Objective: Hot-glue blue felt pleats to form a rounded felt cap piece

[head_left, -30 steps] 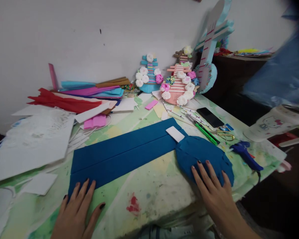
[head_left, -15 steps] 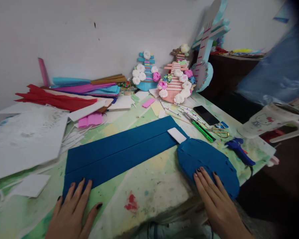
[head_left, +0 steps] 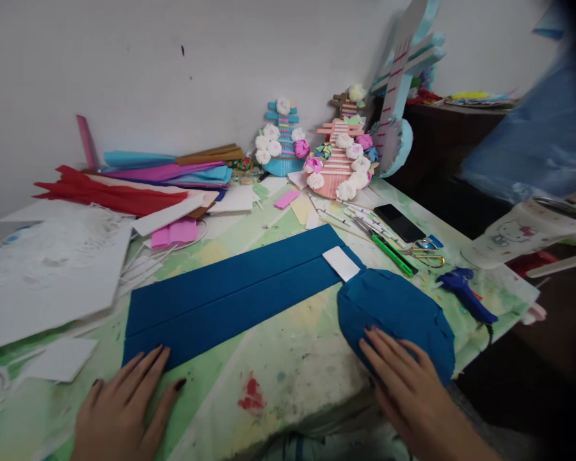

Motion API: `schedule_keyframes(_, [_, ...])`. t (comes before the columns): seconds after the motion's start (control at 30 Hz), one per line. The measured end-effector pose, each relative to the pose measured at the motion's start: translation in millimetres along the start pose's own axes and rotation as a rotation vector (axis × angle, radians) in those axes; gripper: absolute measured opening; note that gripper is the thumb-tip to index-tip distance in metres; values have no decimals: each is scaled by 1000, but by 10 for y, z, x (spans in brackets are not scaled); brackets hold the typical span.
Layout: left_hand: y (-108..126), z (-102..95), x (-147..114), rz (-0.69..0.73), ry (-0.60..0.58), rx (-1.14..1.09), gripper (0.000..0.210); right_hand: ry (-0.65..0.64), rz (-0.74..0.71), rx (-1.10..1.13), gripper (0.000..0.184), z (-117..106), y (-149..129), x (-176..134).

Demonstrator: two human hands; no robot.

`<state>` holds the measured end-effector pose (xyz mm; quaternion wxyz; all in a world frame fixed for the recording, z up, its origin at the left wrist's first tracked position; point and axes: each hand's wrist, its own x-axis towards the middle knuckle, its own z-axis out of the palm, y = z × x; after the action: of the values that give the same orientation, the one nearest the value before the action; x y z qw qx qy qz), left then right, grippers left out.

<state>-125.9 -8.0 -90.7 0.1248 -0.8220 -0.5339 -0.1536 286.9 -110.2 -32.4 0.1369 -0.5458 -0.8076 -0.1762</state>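
A long strip of blue crepe paper (head_left: 230, 288) with a lengthwise crease lies flat and slanted on the table. My left hand (head_left: 125, 397) rests open at its near left corner, fingertips on the paper and thumb spread. To the right is a flat rounded piece covered in blue crepe paper (head_left: 396, 314), with a bare white neck (head_left: 340, 263) that overlaps the strip's right end. My right hand (head_left: 408, 384) lies over the near edge of this piece, fingers stretched out on top and thumb low beside the edge.
A green cutter (head_left: 393, 255), scissors (head_left: 429, 255), a phone (head_left: 400, 223) and a blue glue gun (head_left: 466, 294) lie on the right. A white mug (head_left: 528, 234) stands beyond them. White boards (head_left: 52, 301) fill the left. Flower-decorated paper guitars (head_left: 338, 160) stand behind.
The rounded blue piece has shifted slightly left with my right hand, whose thumb now shows at the near edge. My left hand has slid slightly left and back towards me.
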Motion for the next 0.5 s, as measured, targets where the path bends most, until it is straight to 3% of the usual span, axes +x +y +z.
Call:
schedule_keyframes(0.1, [-67,-134,413,-4,46,-21,47,28,36,118,49,-75,461,375])
schedule_keyframes(0.17, [-94,-156,773,3,35,-99,47,-1,18,153,37,-11,849,711])
schedule_keyframes(0.3, [-142,17,1350,180,-176,-152,49,-200,-92,184,36,388,1495,1382])
schedule_keyframes(0.37, [-179,128,1478,242,-244,-154,49,-246,-143,194,36,620,1679,1610])
schedule_keyframes(0.5, [-262,200,1509,312,-264,-152,48,-297,-238,210,37,922,1846,1793])
